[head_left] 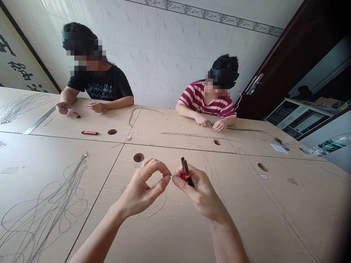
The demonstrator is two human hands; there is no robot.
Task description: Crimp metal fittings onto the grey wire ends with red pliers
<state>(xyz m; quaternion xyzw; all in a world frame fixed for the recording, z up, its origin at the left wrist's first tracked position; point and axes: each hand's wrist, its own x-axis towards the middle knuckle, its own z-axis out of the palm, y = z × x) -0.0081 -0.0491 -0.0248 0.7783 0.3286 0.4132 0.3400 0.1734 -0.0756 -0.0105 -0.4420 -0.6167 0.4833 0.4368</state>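
Note:
My left hand (144, 188) is closed, with thumb and index finger pinched on a thin cord. A loop of this cord (165, 199) hangs below the fingers, over the table. My right hand (200, 191) is wrapped round small pliers (187, 173) with red and black handles, their dark jaws pointing up. Its thumb and index finger meet the left fingertips at the cord; the exact spot is too small to make out. A bundle of thin grey cords (65, 193) with metallic ends lies to the left of my hands.
Two people sit across the table (175, 237), one in a black shirt (105, 86), one in a striped shirt (204, 96). Before them lie a ruler (40, 119), a red-and-black box (89, 133) and more cords (192, 135). A bottle (331, 145) is at the far right.

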